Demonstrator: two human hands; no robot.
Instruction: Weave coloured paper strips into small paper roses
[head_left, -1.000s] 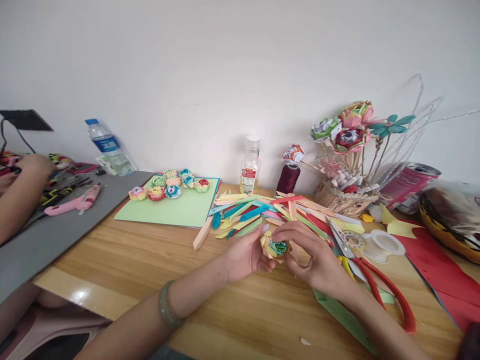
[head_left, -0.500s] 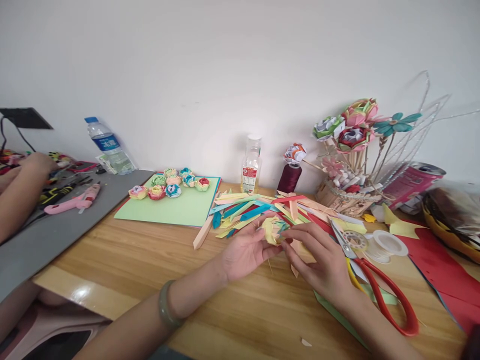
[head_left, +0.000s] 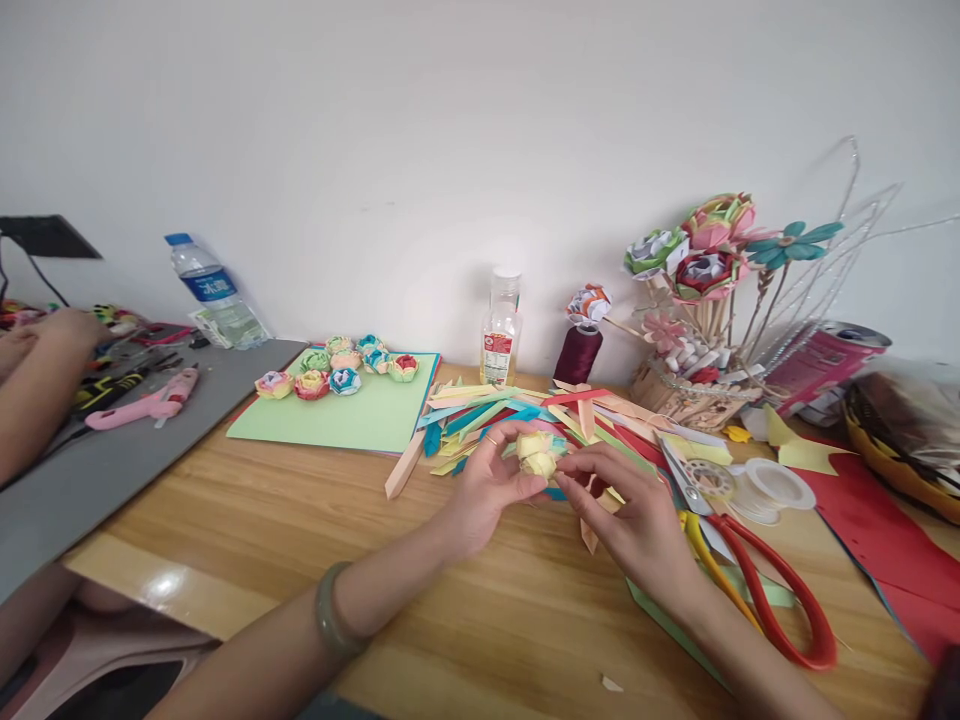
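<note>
head view: i have the paper flower (head_left: 536, 458) up between both hands, just above the wooden table (head_left: 450, 630) at the near edge of the loose paper strips (head_left: 480, 425). pale yellow outer petals face me, a bit of blue-green shows behind. left hand (head_left: 489, 492) is closed round its left side, thumb below, fingers above. right hand (head_left: 637, 515) has thumb and index nearly together, pinching the flower's right edge; can't tell whether a thread is in that pinch. scissors (head_left: 729, 526) lie right of the right hand, blades partly over a flat spool, clear spool (head_left: 780, 485) just beside. left of the strips, a cluster of small paper flowers (head_left: 311, 385) sits on the green paper (head_left: 330, 425). bottle (head_left: 498, 345) stands behind the strips. far left, a co-worker's hand (head_left: 73, 328), pink glue gun (head_left: 154, 402) near it on the grey mat (head_left: 150, 470).
</note>
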